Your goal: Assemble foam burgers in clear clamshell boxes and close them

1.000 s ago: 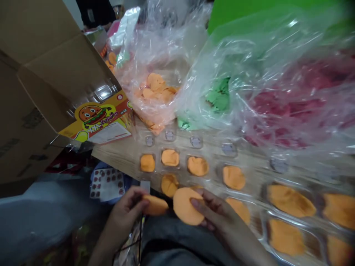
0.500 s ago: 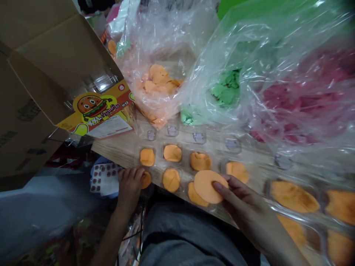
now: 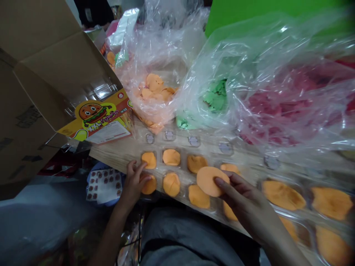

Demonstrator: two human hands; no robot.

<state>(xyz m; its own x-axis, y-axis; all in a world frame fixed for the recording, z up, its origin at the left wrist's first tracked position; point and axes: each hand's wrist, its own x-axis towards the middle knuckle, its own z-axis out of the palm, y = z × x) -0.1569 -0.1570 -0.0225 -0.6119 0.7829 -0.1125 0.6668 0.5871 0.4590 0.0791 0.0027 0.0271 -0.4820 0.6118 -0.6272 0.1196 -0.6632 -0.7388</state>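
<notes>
A clear plastic tray (image 3: 222, 155) with rows of small pockets lies on a wooden board (image 3: 119, 155) in front of me. Most pockets hold flat orange discs. My left hand (image 3: 134, 183) rests on the tray's near left corner, fingers pressing an orange disc (image 3: 149, 186) into the corner pocket. My right hand (image 3: 244, 201) pinches a larger round orange disc (image 3: 210, 181) between thumb and fingers, just above the middle pockets.
Clear bags hold orange pieces (image 3: 155, 90), green pieces (image 3: 216, 98) and red pieces (image 3: 291, 103) behind the tray. A yellow burger-printed card (image 3: 100, 120) lies under an open cardboard box (image 3: 50, 70) at left. A sticker sheet (image 3: 104, 184) lies beside my left hand.
My left hand carried its orange disc from in front of me to the tray's corner pocket and pushed it in. My right hand lifted its disc up over the tray.
</notes>
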